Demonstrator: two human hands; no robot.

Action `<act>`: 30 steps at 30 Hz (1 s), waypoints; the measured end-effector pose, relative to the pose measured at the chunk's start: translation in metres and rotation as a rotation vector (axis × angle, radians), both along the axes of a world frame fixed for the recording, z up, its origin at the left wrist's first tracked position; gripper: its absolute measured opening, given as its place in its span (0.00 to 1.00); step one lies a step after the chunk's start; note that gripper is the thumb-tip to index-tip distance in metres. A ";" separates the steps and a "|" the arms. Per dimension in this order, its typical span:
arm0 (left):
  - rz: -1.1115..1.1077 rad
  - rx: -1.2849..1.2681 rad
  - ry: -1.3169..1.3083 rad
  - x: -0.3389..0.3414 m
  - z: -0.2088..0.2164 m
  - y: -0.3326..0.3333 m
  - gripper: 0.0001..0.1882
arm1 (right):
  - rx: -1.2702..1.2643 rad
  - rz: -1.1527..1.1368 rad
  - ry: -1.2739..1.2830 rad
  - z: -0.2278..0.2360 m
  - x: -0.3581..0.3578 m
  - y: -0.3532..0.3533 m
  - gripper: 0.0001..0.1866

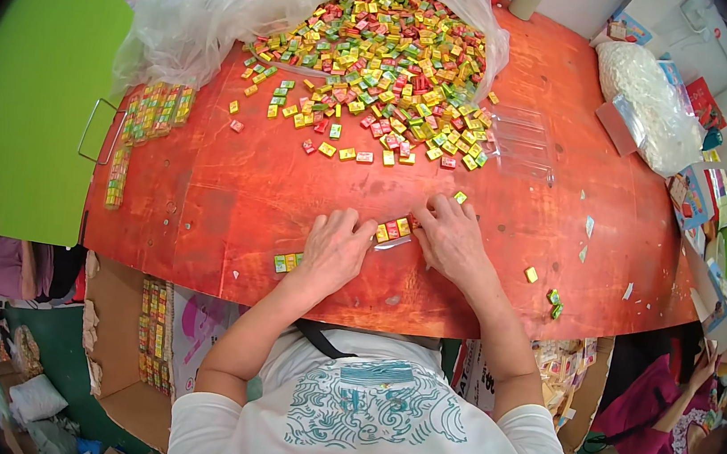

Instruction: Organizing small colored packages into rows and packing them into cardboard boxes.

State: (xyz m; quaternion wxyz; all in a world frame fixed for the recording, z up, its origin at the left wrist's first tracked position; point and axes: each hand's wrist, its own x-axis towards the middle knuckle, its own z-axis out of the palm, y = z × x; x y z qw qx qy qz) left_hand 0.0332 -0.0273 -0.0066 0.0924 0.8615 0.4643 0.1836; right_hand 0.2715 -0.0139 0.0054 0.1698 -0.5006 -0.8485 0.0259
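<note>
Between my hands lies a short row of small block-shaped wrapped sweets [394,229], yellow and red, with a clear plastic strip [393,245] along its near side. My left hand [336,249] is closed at the row's left end, fingers curled down. At the right end my right hand [450,239] pinches, its fingertips partly hidden. Green and yellow sweets [287,262] stick out left of my left hand; whether they join the same row is hidden. One loose yellow-green sweet [460,198] sits just beyond my right hand.
A large heap of sweets [401,52] spills from a clear plastic bag [200,11] on the red table [242,186]. Packed sweets [157,114] stand at left, clear trays [524,142] right of the heap. Below are cardboard boxes [124,325]; other people [657,404] sit nearby.
</note>
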 end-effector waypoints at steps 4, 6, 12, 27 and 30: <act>0.036 0.072 0.062 0.003 -0.003 -0.001 0.16 | -0.029 0.019 -0.115 0.004 -0.003 -0.001 0.17; 0.058 0.088 -0.019 0.005 -0.001 -0.005 0.19 | -0.019 0.024 -0.131 0.002 -0.002 -0.002 0.17; 0.074 0.118 -0.042 -0.010 0.005 -0.016 0.23 | -0.008 -0.010 0.104 0.007 0.001 -0.007 0.18; 0.079 0.082 0.011 0.003 -0.006 -0.021 0.21 | 0.030 0.117 0.122 -0.009 -0.046 -0.021 0.20; 0.095 0.042 -0.107 0.000 -0.003 -0.020 0.23 | 0.024 0.105 0.142 -0.013 -0.048 -0.019 0.18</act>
